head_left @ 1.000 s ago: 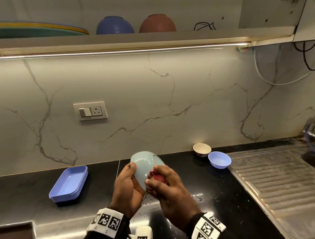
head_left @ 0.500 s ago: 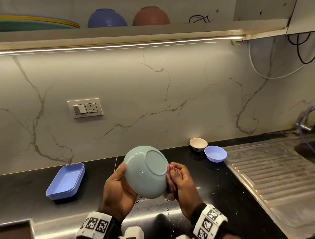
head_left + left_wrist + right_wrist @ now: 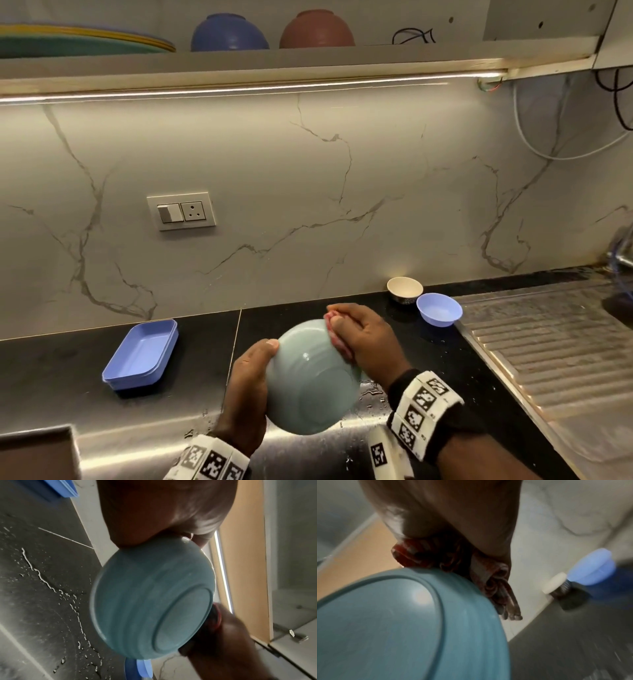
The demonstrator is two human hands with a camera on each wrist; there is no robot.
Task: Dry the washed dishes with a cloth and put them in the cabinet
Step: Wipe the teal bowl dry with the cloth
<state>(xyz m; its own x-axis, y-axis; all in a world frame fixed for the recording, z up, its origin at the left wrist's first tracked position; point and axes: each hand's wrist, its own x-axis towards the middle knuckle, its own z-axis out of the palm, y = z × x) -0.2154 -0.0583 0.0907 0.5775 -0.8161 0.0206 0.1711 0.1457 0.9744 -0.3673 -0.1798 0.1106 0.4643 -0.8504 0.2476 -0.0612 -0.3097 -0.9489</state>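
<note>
A pale teal bowl [image 3: 310, 377] is held above the black counter with its underside turned toward me. My left hand [image 3: 248, 383] grips its left rim, thumb on the outside. My right hand [image 3: 363, 334] presses a bunched red patterned cloth [image 3: 337, 334] against the bowl's upper right side. The left wrist view shows the bowl's base ring [image 3: 181, 616] and the thumb on the rim. In the right wrist view the cloth [image 3: 488, 580] lies crumpled between my palm and the bowl [image 3: 393, 626].
A blue rectangular tray [image 3: 142, 353] sits on the counter at left. A small cream bowl [image 3: 404, 289] and a small blue bowl [image 3: 439, 309] stand by the wall, beside the ridged steel drainboard [image 3: 548, 346]. The shelf above [image 3: 274, 63] holds plates and two upturned bowls. Water drops dot the counter.
The bowl has been turned so its base faces me and it sits lower. My right hand with the cloth has slid from the bowl's right side up to its upper edge.
</note>
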